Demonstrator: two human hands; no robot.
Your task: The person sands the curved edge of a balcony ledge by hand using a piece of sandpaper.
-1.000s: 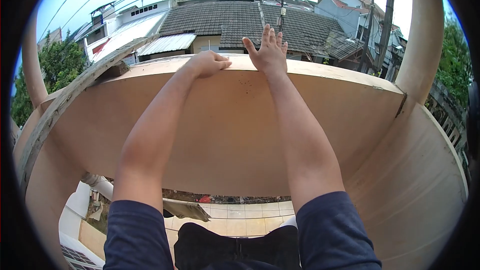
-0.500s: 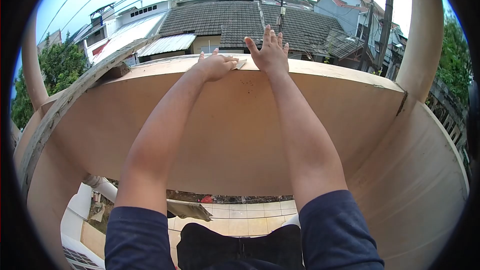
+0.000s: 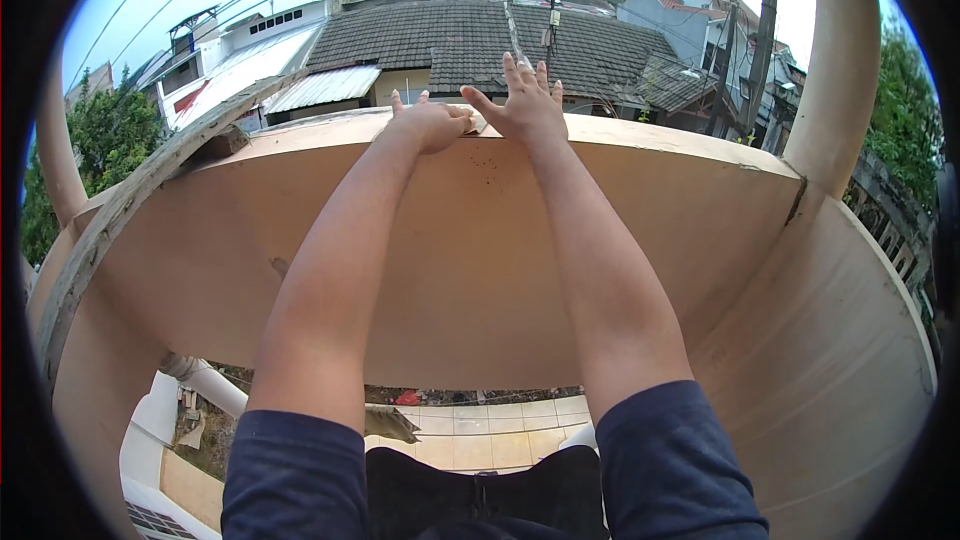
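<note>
My left hand (image 3: pixel 430 126) rests at the top of the beige wall (image 3: pixel 450 270). Its thumb and index finger come together at a small flat pale piece (image 3: pixel 479 127) on the ledge, while two other fingers point up. Most of that piece is hidden by the hand, and its kind cannot be made out. Close to its right, my right hand (image 3: pixel 530 112) is raised over the same ledge, palm facing away. Its fingers are spread, with the thumb pointing left toward the piece, and nothing is in it. Small dark specks (image 3: pixel 484 170) mark the wall just below the hands.
A long weathered plank (image 3: pixel 130 205) leans over the wall at left, by a brick-like block (image 3: pixel 222 143). Round columns (image 3: pixel 835 60) flank the wall. Beyond are tiled roofs (image 3: pixel 405 43), overhead wires and a utility pole (image 3: pixel 762 40). A tiled floor (image 3: pixel 490 425) lies far below.
My right hand has shifted left and its thumb is now closer to my left hand. My left hand has moved slightly right relative to the wall. The view has turned a little to the right.
</note>
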